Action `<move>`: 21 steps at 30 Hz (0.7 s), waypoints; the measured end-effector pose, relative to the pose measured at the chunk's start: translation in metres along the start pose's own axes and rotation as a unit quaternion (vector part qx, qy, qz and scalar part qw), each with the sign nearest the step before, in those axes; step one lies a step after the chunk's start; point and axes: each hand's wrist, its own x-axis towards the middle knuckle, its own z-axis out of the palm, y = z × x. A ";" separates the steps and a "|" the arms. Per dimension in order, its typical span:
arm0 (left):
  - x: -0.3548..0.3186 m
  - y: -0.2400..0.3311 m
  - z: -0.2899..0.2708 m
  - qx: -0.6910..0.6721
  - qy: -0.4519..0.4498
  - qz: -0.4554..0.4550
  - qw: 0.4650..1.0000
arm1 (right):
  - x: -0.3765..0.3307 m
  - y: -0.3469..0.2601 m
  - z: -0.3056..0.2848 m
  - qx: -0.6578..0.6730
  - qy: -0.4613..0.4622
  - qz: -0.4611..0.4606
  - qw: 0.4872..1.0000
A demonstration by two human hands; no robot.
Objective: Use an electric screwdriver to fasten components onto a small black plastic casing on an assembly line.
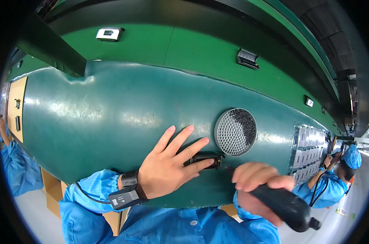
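Note:
My left hand (170, 164) lies flat on the green mat (111, 118), fingers spread, its fingertips pressing down a small black rectangular part (207, 159). My right hand (257, 185) grips a black electric screwdriver (284, 205) like a pen, its tip pointing at the right end of the black part. A round grey tray (235, 132) full of small dark screws sits just behind the part. A black band with a cable is strapped on my left wrist.
A clear tray of grey rectangular parts (310, 152) lies at the right end of the mat. Beyond it a person in blue coat and cap (339, 173) works. Another blue sleeve (14, 166) shows at far left. Small devices rest on the raised green conveyor behind.

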 end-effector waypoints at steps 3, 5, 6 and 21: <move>-0.004 0.003 -0.003 0.000 0.003 0.003 1.000 | 0.027 -0.018 0.001 0.029 0.036 -0.015 0.999; 0.001 0.000 -0.003 0.000 0.000 0.015 1.000 | 0.042 -0.001 -0.008 0.038 0.037 -0.047 0.997; 0.000 0.000 -0.002 0.000 -0.001 0.014 1.000 | 0.044 0.007 -0.014 0.025 0.036 -0.059 0.997; 0.017 -0.017 0.010 -0.036 0.038 0.017 0.998 | 0.047 0.059 -0.037 0.040 0.048 -0.041 0.997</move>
